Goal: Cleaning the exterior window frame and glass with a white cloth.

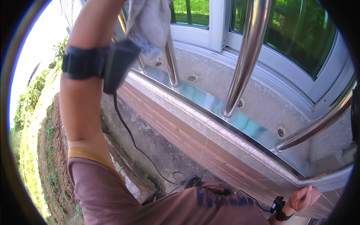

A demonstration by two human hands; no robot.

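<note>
Cloth point(149, 24) hangs at eleven o'clock by the metal posts point(171, 62); the left hand is beyond view, its grip untellable. The slack cord point(133, 141) at eight o'clock could snag if the left arm point(80, 108) swings. At four o'clock, the right hand point(304, 198) curls, contents unclear.

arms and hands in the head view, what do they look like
Left arm: short mauve-brown sleeve, yellow-tan edge, black strap with angular black box and dark cable. Right hand: bare, black wristband with small dark box and thin cable.
</note>
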